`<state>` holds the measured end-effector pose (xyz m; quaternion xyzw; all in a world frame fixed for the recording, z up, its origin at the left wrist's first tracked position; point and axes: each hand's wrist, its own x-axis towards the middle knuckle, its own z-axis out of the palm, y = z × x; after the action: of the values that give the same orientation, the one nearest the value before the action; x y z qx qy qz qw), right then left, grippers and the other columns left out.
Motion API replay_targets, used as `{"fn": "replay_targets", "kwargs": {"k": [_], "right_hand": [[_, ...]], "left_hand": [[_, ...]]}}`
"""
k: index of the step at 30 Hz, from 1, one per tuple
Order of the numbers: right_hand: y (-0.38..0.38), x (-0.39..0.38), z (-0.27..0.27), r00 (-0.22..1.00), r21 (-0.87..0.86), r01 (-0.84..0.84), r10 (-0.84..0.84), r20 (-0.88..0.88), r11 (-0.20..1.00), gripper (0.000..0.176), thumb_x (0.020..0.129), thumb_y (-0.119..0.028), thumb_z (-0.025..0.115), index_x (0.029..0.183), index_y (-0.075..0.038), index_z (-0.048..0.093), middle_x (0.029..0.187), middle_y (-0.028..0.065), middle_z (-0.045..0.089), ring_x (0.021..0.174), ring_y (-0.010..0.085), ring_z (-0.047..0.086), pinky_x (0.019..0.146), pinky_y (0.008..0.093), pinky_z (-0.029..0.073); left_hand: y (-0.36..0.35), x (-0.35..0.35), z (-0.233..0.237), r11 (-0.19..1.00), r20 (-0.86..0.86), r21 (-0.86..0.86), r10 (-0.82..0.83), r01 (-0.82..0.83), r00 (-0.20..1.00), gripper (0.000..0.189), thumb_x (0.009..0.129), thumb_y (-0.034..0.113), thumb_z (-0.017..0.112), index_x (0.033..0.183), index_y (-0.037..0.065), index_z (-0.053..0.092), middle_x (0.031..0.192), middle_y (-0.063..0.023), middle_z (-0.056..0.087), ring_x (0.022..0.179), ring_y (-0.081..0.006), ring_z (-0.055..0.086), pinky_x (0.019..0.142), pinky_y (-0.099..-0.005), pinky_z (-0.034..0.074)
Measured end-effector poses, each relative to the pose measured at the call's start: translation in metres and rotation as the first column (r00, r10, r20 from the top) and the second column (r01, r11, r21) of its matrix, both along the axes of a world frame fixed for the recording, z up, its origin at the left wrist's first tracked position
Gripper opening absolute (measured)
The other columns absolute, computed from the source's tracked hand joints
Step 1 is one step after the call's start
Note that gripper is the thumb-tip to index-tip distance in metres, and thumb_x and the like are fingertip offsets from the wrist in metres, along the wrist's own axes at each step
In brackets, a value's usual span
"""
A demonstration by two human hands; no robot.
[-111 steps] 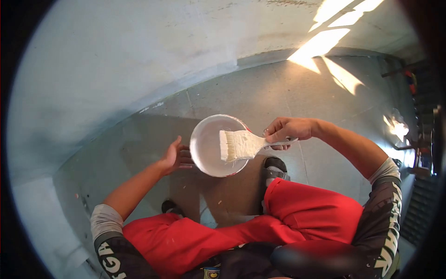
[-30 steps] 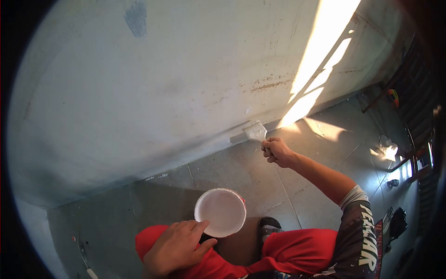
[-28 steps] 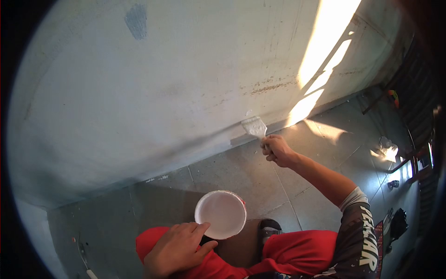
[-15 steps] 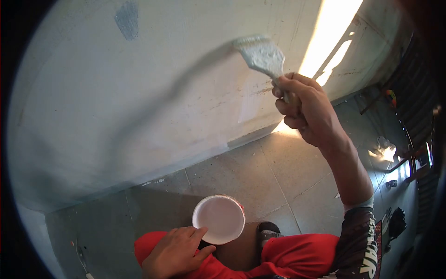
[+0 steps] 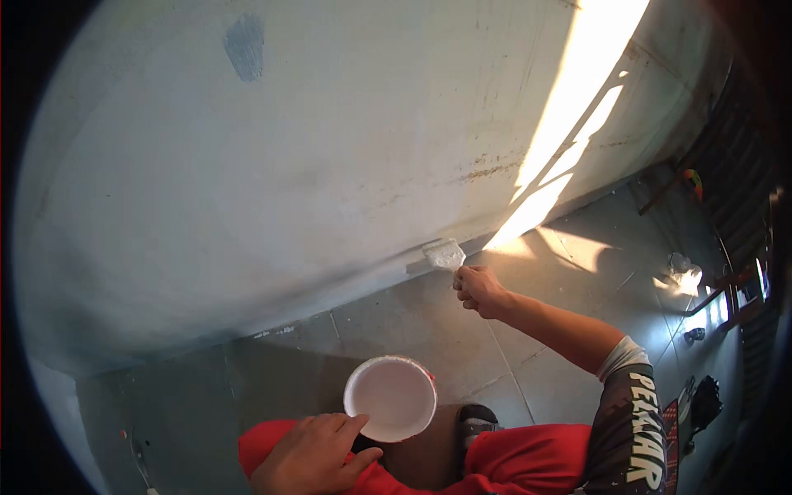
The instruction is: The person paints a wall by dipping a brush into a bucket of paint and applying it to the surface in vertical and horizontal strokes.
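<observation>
A wide paint brush [image 5: 446, 255], coated with whitish paint, is gripped by its handle in my right hand [image 5: 481, 291]. Its bristles are at the bottom of the pale wall [image 5: 330, 148], just above the floor. My left hand [image 5: 318, 454] rests over my red-trousered knee, fingers apart, with the fingertips at the rim of a round white bucket [image 5: 353, 388]. Pale paint [image 5: 391, 400] fills part of the bucket, which stands on the floor between my legs and the wall.
Sunlight falls in a bright strip across the wall and grey tiled floor [image 5: 429, 330]. A grey-blue patch [image 5: 245, 47] marks the upper wall. At the right lie a crumpled plastic bag [image 5: 683, 274] and a black object [image 5: 706, 402]; a thin tool lies lower left.
My right hand has moved down with the brush, from mid-wall to the wall's bottom edge. The left hand stays by the bucket, almost unmoved.
</observation>
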<state>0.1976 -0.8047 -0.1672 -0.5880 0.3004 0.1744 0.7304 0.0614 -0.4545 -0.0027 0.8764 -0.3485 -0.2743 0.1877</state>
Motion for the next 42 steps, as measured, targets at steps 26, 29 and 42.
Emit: {"fn": "replay_targets", "kwargs": {"k": [26,29,42], "right_hand": [[0.016,0.0,0.072,0.977,-0.035,0.015,-0.007,0.212,0.999,0.014,0.097,-0.014,0.052,0.089,-0.003,0.054,0.07,0.0018,0.048,0.051,0.0097,0.041,0.039,0.0235,0.03],[0.006,0.009,0.038,0.999,0.055,-0.048,0.048,0.012,0.997,0.014,0.095,-0.013,0.053,0.086,-0.002,0.055,0.07,0.003,0.049,0.05,0.0097,0.041,0.038,0.0241,0.03],[0.029,-0.006,0.382,0.673,-0.187,0.088,0.08,0.735,0.978,0.019,0.101,-0.019,0.049,0.095,-0.003,0.056,0.07,-0.0044,0.047,0.045,-0.0029,0.033,0.029,0.0128,0.023]], "left_hand": [[0.012,-0.004,-0.002,0.997,0.023,0.043,0.056,-0.057,0.998,0.056,0.094,0.042,0.059,0.13,-0.001,0.054,0.117,-0.0239,0.064,0.108,-0.0382,0.061,0.097,-0.045,0.047],[0.01,-0.001,0.002,0.996,-0.029,0.067,0.055,-0.053,0.998,0.057,0.094,0.042,0.059,0.13,-0.001,0.054,0.117,-0.0245,0.064,0.109,-0.0386,0.061,0.096,-0.045,0.048],[0.011,-0.001,-0.019,0.995,-0.027,-0.104,-0.001,-0.002,1.0,0.053,0.096,0.042,0.056,0.124,-0.002,0.058,0.11,-0.0251,0.066,0.104,-0.0385,0.063,0.093,-0.0458,0.049]]}}
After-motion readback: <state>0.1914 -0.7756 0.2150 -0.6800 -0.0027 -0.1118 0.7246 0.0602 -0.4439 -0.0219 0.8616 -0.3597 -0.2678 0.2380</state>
